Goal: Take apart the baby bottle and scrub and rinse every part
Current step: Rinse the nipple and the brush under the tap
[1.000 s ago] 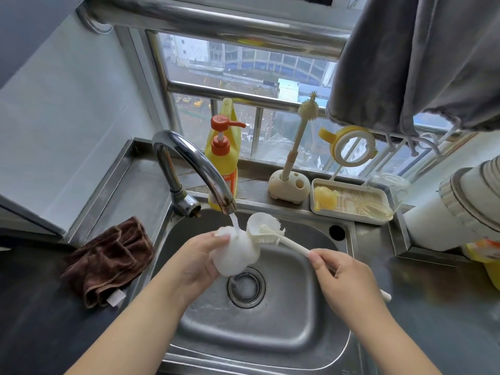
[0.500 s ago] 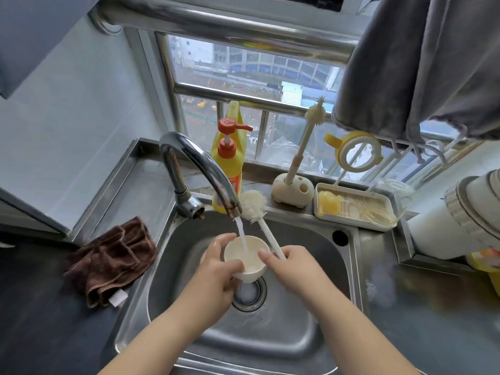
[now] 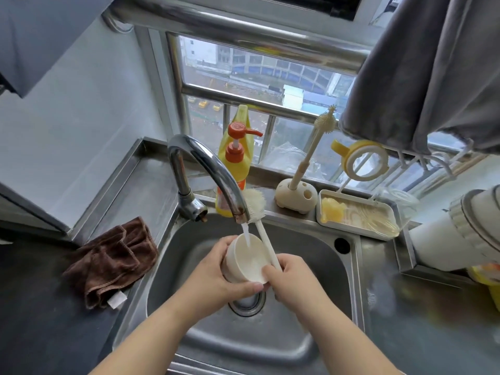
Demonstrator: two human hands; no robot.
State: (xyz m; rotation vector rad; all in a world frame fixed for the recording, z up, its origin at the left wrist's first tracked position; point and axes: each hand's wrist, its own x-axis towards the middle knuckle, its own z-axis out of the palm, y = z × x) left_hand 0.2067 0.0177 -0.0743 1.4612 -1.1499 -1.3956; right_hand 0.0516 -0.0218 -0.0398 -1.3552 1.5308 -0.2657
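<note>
Baby bottle [image 3: 244,259], one cream body, at centre frame above the drain [image 3: 247,300] of the sink [image 3: 319,266], mouth tilted up toward the camera under one thin stream of water [image 3: 246,234] from the single faucet [image 3: 208,169]. Gripped by the left hand [image 3: 216,277], fingers curled behind the far wall, thumb along the near base. Touched at the right rim by the right hand [image 3: 295,280], closed around the handle of one white bottle brush [image 3: 257,207], bristle head up beside the faucet tip. At lower left, one crumpled brown cloth [image 3: 113,261] on the dark counter. Along the sill at upper centre, one yellow pump bottle [image 3: 236,163], one slim brush [image 3: 315,147] upright in one cream holder [image 3: 296,196], one cream tray [image 3: 357,213] holding small parts, one yellow ring [image 3: 365,161] above it. At upper right, grey fabric [image 3: 433,71] hanging.
</note>
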